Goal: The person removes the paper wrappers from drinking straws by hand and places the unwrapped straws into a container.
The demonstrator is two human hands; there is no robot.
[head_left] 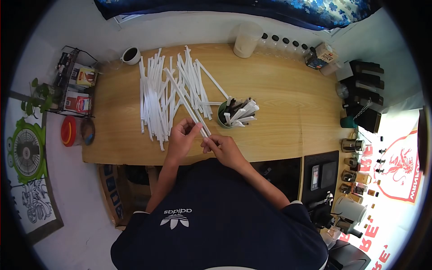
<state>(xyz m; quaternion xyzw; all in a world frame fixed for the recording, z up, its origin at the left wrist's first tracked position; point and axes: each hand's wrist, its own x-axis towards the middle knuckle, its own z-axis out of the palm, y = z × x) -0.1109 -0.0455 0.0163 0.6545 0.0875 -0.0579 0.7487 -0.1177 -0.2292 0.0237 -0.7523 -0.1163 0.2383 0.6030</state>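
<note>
My left hand [181, 139] and my right hand [223, 149] both pinch one long white paper-wrapped straw [182, 94] near its lower end, over the front of the wooden counter [279, 108]. The straw runs up and to the left across the pile. A heap of several wrapped straws [157, 96] lies spread on the counter just beyond my left hand. A green cup [223, 114] right of the pile holds several straws, black and white, leaning to the right.
A white mug of dark liquid [131, 55] and a frosted plastic jug [246, 40] stand at the back. A wire rack with boxes [76, 85] is at the left. Coffee gear and jars [355, 148] crowd the right side.
</note>
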